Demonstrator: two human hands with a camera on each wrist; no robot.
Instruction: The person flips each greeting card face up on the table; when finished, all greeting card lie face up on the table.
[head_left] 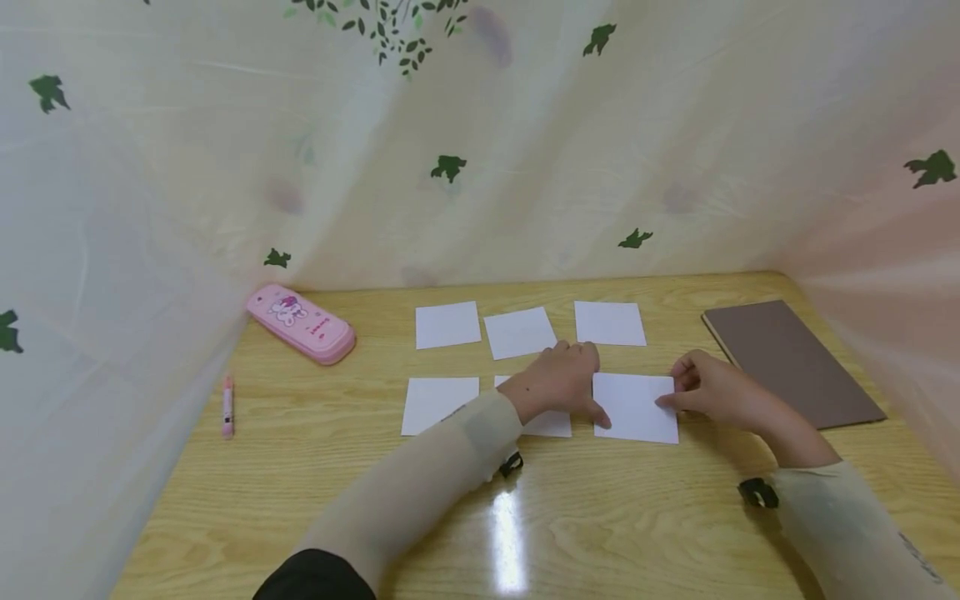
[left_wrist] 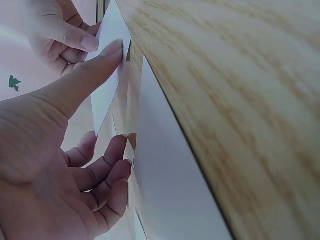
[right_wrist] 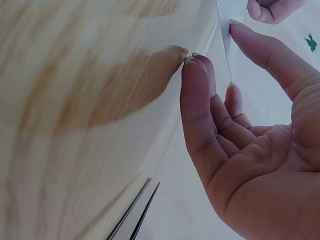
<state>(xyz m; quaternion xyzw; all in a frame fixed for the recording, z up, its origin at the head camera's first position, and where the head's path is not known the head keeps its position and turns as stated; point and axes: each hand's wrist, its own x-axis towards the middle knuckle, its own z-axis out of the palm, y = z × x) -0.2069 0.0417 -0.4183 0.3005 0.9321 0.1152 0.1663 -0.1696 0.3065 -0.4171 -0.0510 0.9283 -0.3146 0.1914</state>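
Note:
A white paper card point(head_left: 636, 410) is held between both hands at the right end of the front row. My left hand point(head_left: 553, 385) grips its left side, thumb on the face and index fingertip at the far edge. The left wrist view shows this card point(left_wrist: 106, 92) tilted, close over the wood. At the right edge, my right hand point(head_left: 712, 392) pinches it, thumb on top and fingertips behind. Two more cards lie in the front row: one at the left point(head_left: 441, 403), and a middle card point(head_left: 549, 425) partly hidden under my left hand and wrist.
Three white cards lie behind: left point(head_left: 447, 325), middle point(head_left: 519, 333) and right point(head_left: 611, 323). A brown notebook point(head_left: 795, 362) lies at the right of the wooden table point(head_left: 600, 517). To the left are a pink pencil case point(head_left: 302, 323) and a pink pen point(head_left: 228, 407). A patterned curtain point(head_left: 525, 208) surrounds the table.

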